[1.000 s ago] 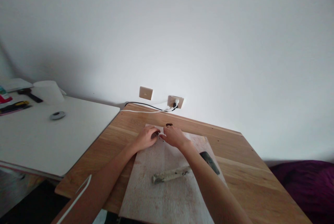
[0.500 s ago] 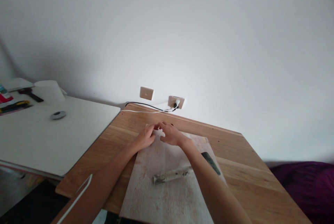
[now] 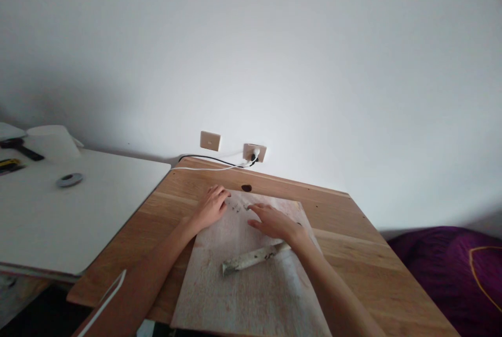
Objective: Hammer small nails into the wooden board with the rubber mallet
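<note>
A worn whitish board (image 3: 239, 295) lies on the wooden table. My left hand (image 3: 213, 207) rests at its far left edge, fingers loosely bent and apparently holding nothing. My right hand (image 3: 271, 221) hovers low over the board's far part, thumb and fingers apart. Its fingertips reach a few small dark bits (image 3: 237, 209), too small to name, lying between the hands. Nearer me on the board lies a whitish, stained, handle-like stick (image 3: 251, 259). My right forearm covers its right end.
The wooden table (image 3: 364, 264) has a dark round hole (image 3: 246, 188) near its back edge. Cables run to a wall socket (image 3: 254, 153). On the left, a white table (image 3: 110, 195) carries a tape roll (image 3: 69, 180) and tools. Purple fabric (image 3: 439, 258) is at the right.
My hands, formerly almost meeting at the fingertips, have moved apart; the right came nearer me, uncovering the small bits and table hole. My forearm now hides the dark green piece. The view shifted slightly right.
</note>
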Available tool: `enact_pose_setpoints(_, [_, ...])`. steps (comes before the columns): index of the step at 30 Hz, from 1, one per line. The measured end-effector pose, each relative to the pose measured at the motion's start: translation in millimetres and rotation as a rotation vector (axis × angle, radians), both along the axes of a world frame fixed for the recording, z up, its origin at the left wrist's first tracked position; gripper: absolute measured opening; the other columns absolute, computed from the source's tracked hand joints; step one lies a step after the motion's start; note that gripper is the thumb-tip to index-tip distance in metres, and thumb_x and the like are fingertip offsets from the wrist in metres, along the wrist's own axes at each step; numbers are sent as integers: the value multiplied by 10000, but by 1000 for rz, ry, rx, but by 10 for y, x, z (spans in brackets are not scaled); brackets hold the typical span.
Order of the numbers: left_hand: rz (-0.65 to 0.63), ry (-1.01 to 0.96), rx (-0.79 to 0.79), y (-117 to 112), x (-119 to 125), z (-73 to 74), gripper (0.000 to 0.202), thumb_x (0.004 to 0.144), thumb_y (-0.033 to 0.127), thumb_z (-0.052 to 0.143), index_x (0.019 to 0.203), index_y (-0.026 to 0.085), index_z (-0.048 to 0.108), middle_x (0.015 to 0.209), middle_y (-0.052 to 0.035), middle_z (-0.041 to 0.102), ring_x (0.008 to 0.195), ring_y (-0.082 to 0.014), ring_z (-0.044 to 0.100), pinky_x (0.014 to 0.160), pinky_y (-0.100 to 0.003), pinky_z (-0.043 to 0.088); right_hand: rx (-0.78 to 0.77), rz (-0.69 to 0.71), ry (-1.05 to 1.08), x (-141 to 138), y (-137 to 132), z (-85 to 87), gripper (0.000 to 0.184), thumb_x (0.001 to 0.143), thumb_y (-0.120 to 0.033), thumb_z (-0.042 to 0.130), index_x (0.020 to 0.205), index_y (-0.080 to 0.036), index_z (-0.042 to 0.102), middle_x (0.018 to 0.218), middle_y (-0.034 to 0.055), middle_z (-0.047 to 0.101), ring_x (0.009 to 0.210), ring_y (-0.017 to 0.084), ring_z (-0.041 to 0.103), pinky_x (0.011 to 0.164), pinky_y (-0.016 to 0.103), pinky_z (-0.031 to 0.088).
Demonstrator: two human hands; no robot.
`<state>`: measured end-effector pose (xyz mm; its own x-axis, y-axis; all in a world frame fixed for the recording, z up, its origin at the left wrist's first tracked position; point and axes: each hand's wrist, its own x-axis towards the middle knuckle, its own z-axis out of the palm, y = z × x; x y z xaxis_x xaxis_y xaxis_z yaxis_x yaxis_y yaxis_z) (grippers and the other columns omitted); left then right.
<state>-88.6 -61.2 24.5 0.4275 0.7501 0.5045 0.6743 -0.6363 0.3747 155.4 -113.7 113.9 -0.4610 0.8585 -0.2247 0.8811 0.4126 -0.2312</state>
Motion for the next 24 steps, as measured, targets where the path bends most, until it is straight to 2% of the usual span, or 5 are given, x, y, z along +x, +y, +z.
enact_pose_setpoints(3, [-17, 6, -31, -28, 15, 11, 270, 851, 44, 522, 1002, 200, 681, 1025, -69, 627, 1022, -239, 604, 965, -392, 502, -54, 22, 81, 125, -156, 132, 525, 1015, -406, 510, 1485, -176, 552, 1441, 159, 634, 1356, 309, 568, 1124, 416, 407])
enact_pose_setpoints(7, [-93, -32, -103, -132, 119, 42, 300, 844, 18, 499, 1016, 193, 674, 1015, -68, 648, 1001, -220, 637, 919, -357, 531, 97, -110, 38, 285, -210, 205, 507, 1032, -374, 471, 1489, -163, 534, 1435, 176, 628, 1325, 326, 589, 1111, 436, 413])
enact_pose_setpoints(14, [-190, -74, -111, -299, 233, 187, 347, 896, 104, 529, 1201, 211, 656, 1229, -94, 681, 1173, -233, 641, 1056, -397, 516, 87, -194, -153, 253, -216, 43, 398, 985, -190, 445, 1315, -110, 653, 1200, 228, 744, 1167, 357, 696, 953, 439, 503])
enact_pose_setpoints(18, [-86, 39, -115, -254, 183, 116, 371, 990, 265, 523, 1343, 193, 611, 1461, -139, 594, 1385, -270, 530, 1176, -472, 433, 116, -155, -40, 256, -185, 22, 482, 982, -137, 389, 1416, -170, 597, 1282, 171, 730, 1202, 299, 686, 999, 404, 485])
enact_pose_setpoints(24, [-295, 163, -202, -503, 342, 91, 487, 1011, 378, 551, 1461, 193, 537, 1540, -139, 530, 1441, -268, 483, 1201, -456, 411, 83, -49, 64, 261, -130, -108, 547, 905, -46, 416, 1421, -98, 589, 1403, 201, 652, 1266, 281, 648, 1060, 392, 475])
